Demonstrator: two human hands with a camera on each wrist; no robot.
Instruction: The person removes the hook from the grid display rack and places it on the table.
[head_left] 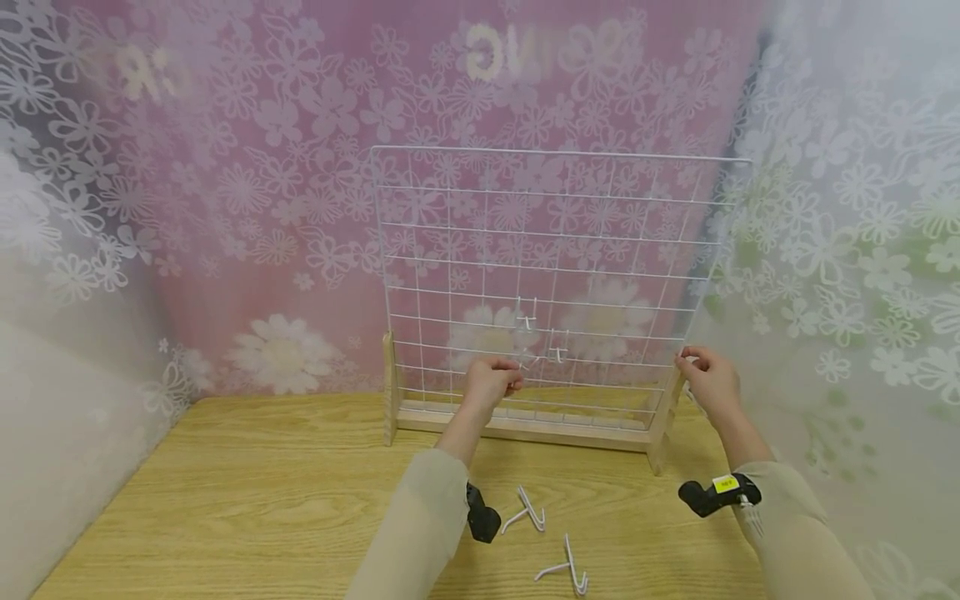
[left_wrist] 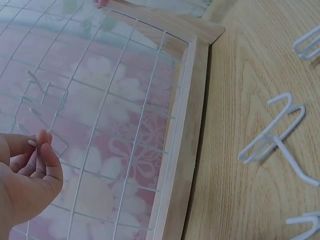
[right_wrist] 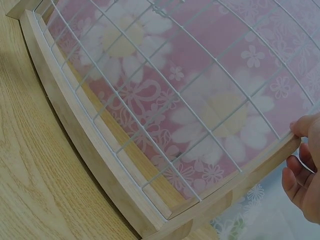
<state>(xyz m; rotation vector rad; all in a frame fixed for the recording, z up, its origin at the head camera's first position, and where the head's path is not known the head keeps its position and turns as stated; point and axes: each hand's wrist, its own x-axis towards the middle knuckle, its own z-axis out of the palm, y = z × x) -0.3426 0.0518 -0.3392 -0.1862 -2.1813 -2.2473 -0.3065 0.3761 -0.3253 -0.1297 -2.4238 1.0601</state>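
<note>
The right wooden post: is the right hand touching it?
Touching: the right wrist view shows the right hand against the wooden post near its top.

Pink floral backdrop (head_left: 300,221) behind, faint lettering (head_left: 483,54) perhaps mirrored; whitish floral sheeting (head_left: 877,250) at right; wood-grain tabletop (head_left: 247,492).

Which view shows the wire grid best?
Head: the wire grid fits entirely in frame, though the left hand covers a little. Left wrist and right wrist each show only its lower part, cropped.
</note>
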